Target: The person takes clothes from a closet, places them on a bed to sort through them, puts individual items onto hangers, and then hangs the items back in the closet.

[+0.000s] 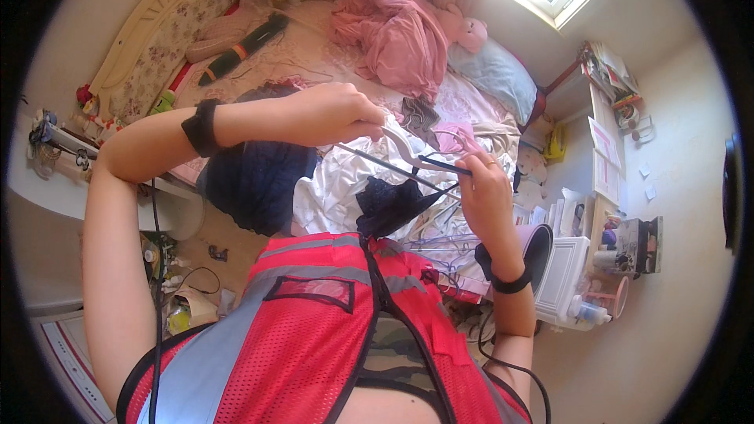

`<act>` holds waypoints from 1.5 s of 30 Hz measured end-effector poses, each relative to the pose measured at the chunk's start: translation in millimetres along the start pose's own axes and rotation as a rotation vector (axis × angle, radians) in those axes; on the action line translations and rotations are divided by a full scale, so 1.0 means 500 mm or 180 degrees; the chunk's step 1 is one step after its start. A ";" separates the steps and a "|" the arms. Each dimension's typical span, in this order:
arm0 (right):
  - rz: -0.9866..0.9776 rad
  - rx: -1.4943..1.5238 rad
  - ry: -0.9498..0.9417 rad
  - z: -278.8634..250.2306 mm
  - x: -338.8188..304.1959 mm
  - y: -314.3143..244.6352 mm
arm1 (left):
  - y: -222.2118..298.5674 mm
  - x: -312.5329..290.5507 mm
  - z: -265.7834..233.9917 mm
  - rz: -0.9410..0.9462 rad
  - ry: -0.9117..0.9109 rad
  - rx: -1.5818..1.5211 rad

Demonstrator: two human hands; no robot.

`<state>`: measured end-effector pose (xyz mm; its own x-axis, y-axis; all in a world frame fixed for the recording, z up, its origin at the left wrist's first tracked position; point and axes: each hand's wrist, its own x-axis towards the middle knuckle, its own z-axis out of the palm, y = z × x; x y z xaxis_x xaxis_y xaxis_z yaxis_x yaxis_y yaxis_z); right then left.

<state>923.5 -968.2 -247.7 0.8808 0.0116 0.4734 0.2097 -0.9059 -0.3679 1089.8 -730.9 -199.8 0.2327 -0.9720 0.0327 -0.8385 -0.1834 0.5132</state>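
Observation:
My left hand (349, 114) is closed on one end of a pale clothes hanger (402, 145), held up over the bed. Opposite it, the fingers of my right hand (483, 184) pinch a thin black strap by the hanger's other side. Below the hanger hangs a small black strappy garment (385, 206), close to the front of my red vest. Behind it, white clothing (330, 188) lies spread on the bed. A dark navy garment (255, 188) is heaped at the bed's near left edge.
Several loose hangers (440, 239) lie on the bed near my right forearm. Farther back are a pink blanket (393, 39), a light blue pillow (495, 74) and a long green item (243, 51). A white drawer unit (561, 279) stands to the right.

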 end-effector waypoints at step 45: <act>0.1597 0.1118 -0.0026 -0.110 -0.027 0.062 | -0.093 -0.083 -0.083 -0.0755 0.0902 -0.1075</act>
<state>895.0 -1019.7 -221.5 0.9112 -0.3758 0.1686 -0.1052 -0.6081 -0.7868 1139.7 -676.1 -189.6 0.5616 -0.8226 0.0891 -0.5507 -0.2913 0.7822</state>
